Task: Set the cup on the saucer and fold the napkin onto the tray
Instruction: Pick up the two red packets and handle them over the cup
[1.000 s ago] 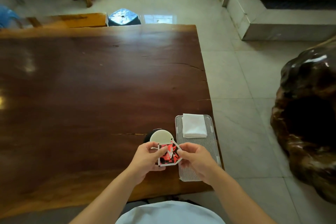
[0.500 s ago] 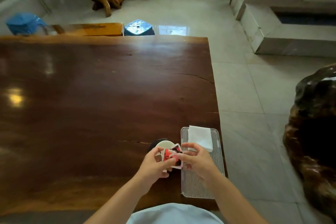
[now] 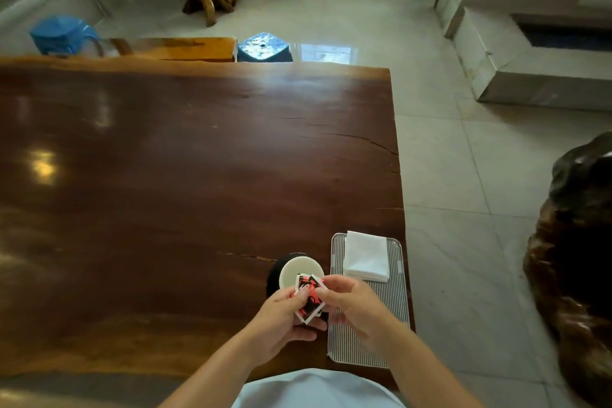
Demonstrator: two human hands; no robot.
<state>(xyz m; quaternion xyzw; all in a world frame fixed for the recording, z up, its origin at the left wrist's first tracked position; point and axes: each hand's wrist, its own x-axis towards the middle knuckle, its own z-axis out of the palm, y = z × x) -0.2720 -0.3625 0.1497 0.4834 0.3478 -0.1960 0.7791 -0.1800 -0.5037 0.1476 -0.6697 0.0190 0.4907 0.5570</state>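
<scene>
**Hands on sachet beside tray**

Change since one second ago: the sachet (image 3: 309, 298) has risen and now overlaps the near rim of the cream disc (image 3: 298, 270). It stands on one corner. The napkin (image 3: 366, 255) has not moved.

The left hand (image 3: 281, 325) and right hand (image 3: 354, 305) both pinch the sachet, just left of the tray (image 3: 364, 338).

The napkin lies folded on the tray's far end. The tray's near half is bare. The tray's right edge lies along the bench (image 3: 198, 192) edge, with the floor (image 3: 463, 209) beyond it. Left of the tray the bench is open.

The disc sits on a dark round body (image 3: 273, 275) just left of the tray. Which of the two is cup or saucer cannot be told. The hands hide the near side of both.
</scene>
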